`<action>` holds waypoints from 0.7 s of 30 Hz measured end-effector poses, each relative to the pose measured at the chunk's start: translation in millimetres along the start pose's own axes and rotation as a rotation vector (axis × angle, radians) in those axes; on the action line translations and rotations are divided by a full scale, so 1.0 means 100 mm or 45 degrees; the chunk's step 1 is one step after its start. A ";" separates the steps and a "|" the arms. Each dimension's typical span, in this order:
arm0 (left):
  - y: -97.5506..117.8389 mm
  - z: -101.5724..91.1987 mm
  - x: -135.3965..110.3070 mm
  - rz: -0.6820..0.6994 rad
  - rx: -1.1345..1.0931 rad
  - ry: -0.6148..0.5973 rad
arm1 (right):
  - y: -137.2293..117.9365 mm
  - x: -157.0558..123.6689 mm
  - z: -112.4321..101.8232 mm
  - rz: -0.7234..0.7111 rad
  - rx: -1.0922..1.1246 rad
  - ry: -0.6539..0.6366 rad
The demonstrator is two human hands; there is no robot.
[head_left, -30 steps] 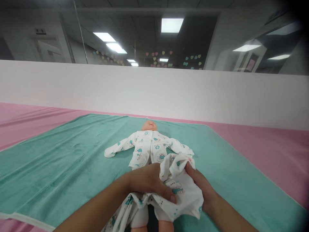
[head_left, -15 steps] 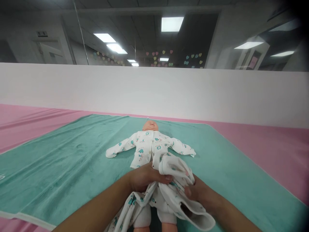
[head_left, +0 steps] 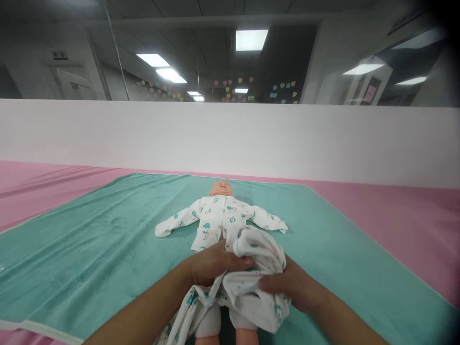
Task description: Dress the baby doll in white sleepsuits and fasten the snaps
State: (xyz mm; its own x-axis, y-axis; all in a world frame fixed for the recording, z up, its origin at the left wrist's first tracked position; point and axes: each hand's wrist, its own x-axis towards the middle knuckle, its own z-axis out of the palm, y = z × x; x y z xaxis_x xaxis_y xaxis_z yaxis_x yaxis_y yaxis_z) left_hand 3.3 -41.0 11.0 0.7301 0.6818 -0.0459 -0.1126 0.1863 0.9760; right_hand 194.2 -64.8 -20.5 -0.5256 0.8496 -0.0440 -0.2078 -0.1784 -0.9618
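Two bare hands are at the middle of a baby doll (head_left: 220,211), which lies on its back on a teal blanket (head_left: 89,258), its head pointing away from the person and its arms spread. The doll wears a white sleepsuit (head_left: 212,221) with small teal prints, and its top half lies flat and buttoned down the front, with the sleeves covering the doll's arms to their ends. The person's left hand (head_left: 215,262) lies palm down across the doll's waist, its fingers (head_left: 240,262) stretched toward the bunched cloth; whether it grips the suit or only presses on it cannot be told. The right hand (head_left: 283,286) comes in from the lower right with its fingers pushed into the folds, grasping the loose lower part of the suit, which is heaped over the doll's middle and hangs in a crumpled flap beside that hand. Another strip of the suit trails down beside the left forearm (head_left: 143,306). The doll's legs (head_left: 207,326) stick out below the cloth, side by side, and are cut off by the bottom of the view. The blanket lies on a pink sheet (head_left: 398,220), with a white panel (head_left: 230,139) along the far side and colored paper hearts (head_left: 237,88) beyond it.
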 end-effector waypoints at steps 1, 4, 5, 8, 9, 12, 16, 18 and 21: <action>0.02 0.01 0.00 0.025 0.065 -0.016 | 0.00 0.01 -0.01 -0.026 0.070 0.060; 0.06 0.04 0.02 0.081 0.182 -0.153 | 0.01 0.02 -0.03 -0.073 0.180 0.216; 0.06 0.05 0.03 0.081 0.219 -0.192 | 0.02 0.03 -0.04 -0.080 0.200 0.241; 0.06 0.06 0.04 0.074 0.395 -0.185 | 0.07 0.06 -0.04 -0.080 0.237 0.249; 0.06 0.06 0.04 0.078 0.464 -0.171 | 0.09 0.07 -0.03 -0.076 0.251 0.233; 0.04 0.05 0.04 0.112 0.593 -0.136 | 0.11 0.07 0.00 -0.082 0.329 0.187; 0.02 0.03 0.05 0.156 0.546 -0.001 | 0.09 0.04 0.02 -0.118 0.421 0.107; 0.01 0.01 0.07 0.176 0.459 0.075 | 0.10 0.02 -0.02 -0.133 0.430 0.072; 0.00 -0.02 0.09 0.240 0.342 0.223 | 0.13 0.01 -0.12 -0.099 0.372 0.136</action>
State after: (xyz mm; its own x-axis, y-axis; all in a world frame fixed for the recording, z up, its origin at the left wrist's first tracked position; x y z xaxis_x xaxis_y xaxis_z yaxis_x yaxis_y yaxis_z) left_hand 8.5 -32.8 10.3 0.5846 0.8013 0.1269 -0.0362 -0.1305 0.9908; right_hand 200.6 -60.2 -36.5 -0.4124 0.9108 -0.0166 -0.4801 -0.2327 -0.8458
